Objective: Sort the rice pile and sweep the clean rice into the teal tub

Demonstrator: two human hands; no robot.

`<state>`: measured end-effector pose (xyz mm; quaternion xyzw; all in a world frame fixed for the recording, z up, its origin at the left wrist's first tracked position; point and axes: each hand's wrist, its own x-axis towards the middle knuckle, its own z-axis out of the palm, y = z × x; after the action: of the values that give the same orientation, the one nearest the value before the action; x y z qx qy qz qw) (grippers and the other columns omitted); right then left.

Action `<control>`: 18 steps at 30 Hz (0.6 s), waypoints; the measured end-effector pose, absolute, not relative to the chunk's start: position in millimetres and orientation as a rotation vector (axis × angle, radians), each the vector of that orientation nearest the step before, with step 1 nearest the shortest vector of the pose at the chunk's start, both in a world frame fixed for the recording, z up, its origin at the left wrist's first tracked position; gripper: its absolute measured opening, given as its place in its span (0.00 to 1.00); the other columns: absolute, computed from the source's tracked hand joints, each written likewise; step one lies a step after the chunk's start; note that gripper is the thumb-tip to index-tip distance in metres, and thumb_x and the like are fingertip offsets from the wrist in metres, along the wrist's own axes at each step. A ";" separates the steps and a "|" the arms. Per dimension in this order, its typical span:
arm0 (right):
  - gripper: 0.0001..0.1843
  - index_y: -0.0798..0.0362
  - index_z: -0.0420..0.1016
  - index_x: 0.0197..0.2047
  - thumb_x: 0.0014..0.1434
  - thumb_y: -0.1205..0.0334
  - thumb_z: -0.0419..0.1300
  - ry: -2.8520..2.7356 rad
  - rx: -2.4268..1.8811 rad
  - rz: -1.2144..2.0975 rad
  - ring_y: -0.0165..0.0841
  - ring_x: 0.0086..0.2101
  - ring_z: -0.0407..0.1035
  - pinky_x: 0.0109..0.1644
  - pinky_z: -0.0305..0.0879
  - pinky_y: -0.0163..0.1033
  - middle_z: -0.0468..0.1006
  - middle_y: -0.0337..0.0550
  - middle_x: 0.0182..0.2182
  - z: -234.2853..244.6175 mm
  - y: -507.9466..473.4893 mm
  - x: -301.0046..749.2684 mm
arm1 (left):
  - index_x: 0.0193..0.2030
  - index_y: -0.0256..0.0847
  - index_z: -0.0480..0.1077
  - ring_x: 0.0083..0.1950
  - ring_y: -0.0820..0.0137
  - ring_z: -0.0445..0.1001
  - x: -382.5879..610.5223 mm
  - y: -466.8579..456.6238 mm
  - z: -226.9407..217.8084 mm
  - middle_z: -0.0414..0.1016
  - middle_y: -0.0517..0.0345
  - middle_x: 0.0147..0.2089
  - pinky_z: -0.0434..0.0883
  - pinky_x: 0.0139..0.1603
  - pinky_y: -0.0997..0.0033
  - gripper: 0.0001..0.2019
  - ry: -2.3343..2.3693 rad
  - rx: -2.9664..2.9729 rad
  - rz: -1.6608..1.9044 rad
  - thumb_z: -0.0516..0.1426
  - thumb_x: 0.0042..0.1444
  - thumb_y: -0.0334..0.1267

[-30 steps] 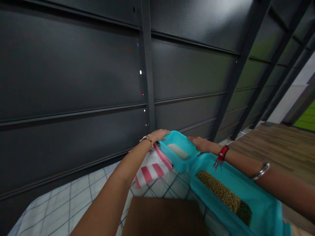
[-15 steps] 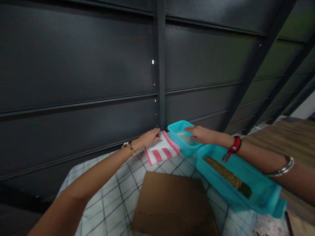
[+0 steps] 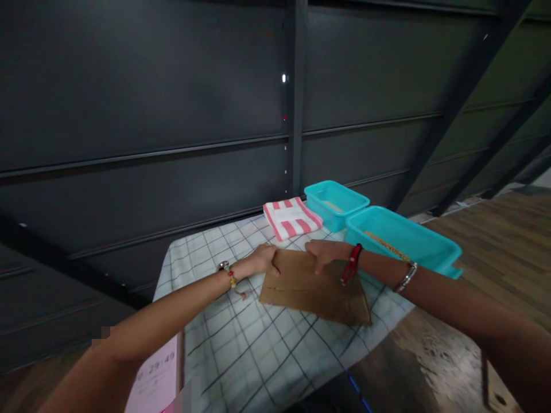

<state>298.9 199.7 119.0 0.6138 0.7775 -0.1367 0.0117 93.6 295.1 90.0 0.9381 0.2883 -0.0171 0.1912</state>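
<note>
A flat brown piece of cardboard point(image 3: 314, 289) lies on the checked tablecloth point(image 3: 224, 344). My left hand point(image 3: 260, 261) is closed on its far left corner, with the thumb on top. At the far edge, my right hand point(image 3: 329, 252) also grips the cardboard, thumb pressed on its upper face and fingers curled at the edge. The fingers under the board are hidden. Just beyond my hands sits a folded pink-and-white striped towel point(image 3: 293, 215).
Two turquoise plastic tubs stand at the back right: a smaller tub point(image 3: 333, 198) with pale contents, and a longer tub point(image 3: 426, 244) holding a strip of yellowish grains. A dark metal wall point(image 3: 172, 92) rises behind the table. A pink-lit screen point(image 3: 157, 373) shows at lower left.
My left hand has left the towel and my right hand has left the smaller tub. Both have come back towards me and taken hold of the cardboard. The view has shifted too.
</note>
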 end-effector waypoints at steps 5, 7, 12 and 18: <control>0.16 0.57 0.74 0.33 0.40 0.60 0.69 2.272 1.827 -0.628 0.31 0.26 0.67 0.27 0.62 0.34 0.75 0.37 0.28 137.2 207.7 304.2 | 0.49 0.38 0.65 0.47 0.55 0.70 82.1 287.7 95.3 0.73 0.49 0.48 0.68 0.43 0.63 0.33 0.862 2.488 0.100 0.66 0.34 0.45; 0.14 0.58 0.74 0.34 0.43 0.62 0.67 2.269 1.844 -0.588 0.34 0.28 0.68 0.29 0.62 0.35 0.76 0.41 0.30 151.6 208.0 302.1 | 0.50 0.38 0.64 0.45 0.59 0.72 72.9 286.0 101.3 0.73 0.50 0.48 0.68 0.42 0.65 0.29 0.835 2.421 0.166 0.64 0.39 0.42; 0.25 0.58 0.68 0.54 0.51 0.67 0.59 2.433 1.897 -0.376 0.40 0.42 0.68 0.44 0.63 0.40 0.74 0.51 0.45 195.3 193.7 291.2 | 0.51 0.37 0.66 0.40 0.66 0.72 56.1 304.0 138.0 0.75 0.52 0.44 0.68 0.38 0.69 0.21 0.711 2.311 0.299 0.56 0.49 0.37; 0.30 0.58 0.55 0.64 0.58 0.74 0.43 2.661 1.861 0.357 0.41 0.53 0.61 0.54 0.59 0.44 0.65 0.57 0.56 198.7 152.1 292.3 | 0.54 0.35 0.66 0.41 0.67 0.72 87.5 324.1 179.3 0.75 0.50 0.44 0.69 0.38 0.69 0.22 0.500 2.305 0.297 0.54 0.50 0.34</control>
<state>292.3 152.1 198.7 0.5685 0.8130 0.1090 -0.0626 87.5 324.1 179.3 0.8997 0.1951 0.1159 0.3728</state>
